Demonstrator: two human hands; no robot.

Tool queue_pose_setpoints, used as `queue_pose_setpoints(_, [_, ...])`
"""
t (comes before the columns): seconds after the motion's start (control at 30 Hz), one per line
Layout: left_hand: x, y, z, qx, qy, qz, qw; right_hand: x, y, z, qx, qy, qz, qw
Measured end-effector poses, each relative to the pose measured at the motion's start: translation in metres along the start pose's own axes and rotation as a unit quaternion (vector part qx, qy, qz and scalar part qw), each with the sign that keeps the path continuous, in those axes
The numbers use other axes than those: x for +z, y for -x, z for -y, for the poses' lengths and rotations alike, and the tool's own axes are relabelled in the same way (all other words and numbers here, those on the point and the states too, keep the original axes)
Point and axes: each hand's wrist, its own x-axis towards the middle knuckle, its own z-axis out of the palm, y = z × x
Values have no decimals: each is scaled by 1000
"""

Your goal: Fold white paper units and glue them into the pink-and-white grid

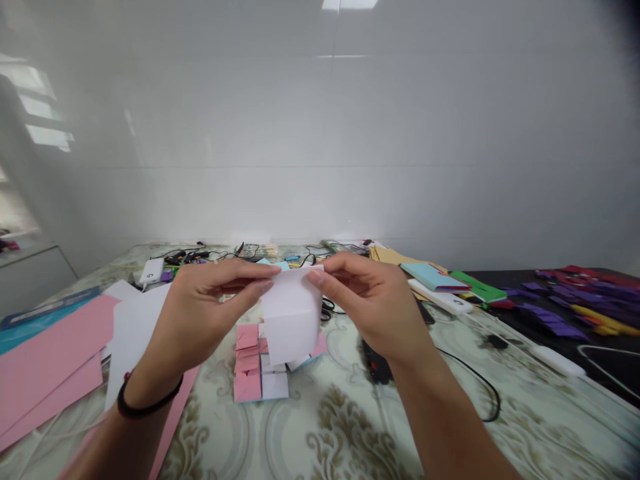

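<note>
A small white sheet of paper (293, 320), creased across its middle, hangs upright above the table. My left hand (213, 303) pinches its upper left corner between thumb and fingers. At the upper right corner, the thumb and forefinger of my right hand (375, 300) are closed on the same sheet. Behind and below it lie several small folded pink paper pieces (247, 363) and white folded pieces (275, 385), set side by side on the tablecloth. The sheet hides part of them.
Large pink sheets (50, 360) and white sheets (135, 327) lie at the left. A power bank (445, 298) sits at the right near blue folded paper (434, 275) and green paper (479, 287). Purple strips (555, 320) cover a black surface. A black cable (493, 393) curls on the patterned tablecloth (345, 433).
</note>
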Motion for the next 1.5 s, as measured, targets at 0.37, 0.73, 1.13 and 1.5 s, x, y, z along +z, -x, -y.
queue_pose_setpoints(0.37, [-2,-2,8,-67,32,90,993,-1,-1,1,-15,-36,12,999])
queue_pose_setpoints(0.73, [-3,-4,10,-61,-7,92,994,0,-1,-1,2,-54,1,999])
queue_pose_setpoints(1.13, [-5,-2,10,-62,-28,73,995,-4,-3,-2,24,-45,49,998])
queue_pose_setpoints(1.5, [-1,-7,7,-85,2,50,995,-6,-7,-13,101,16,102,990])
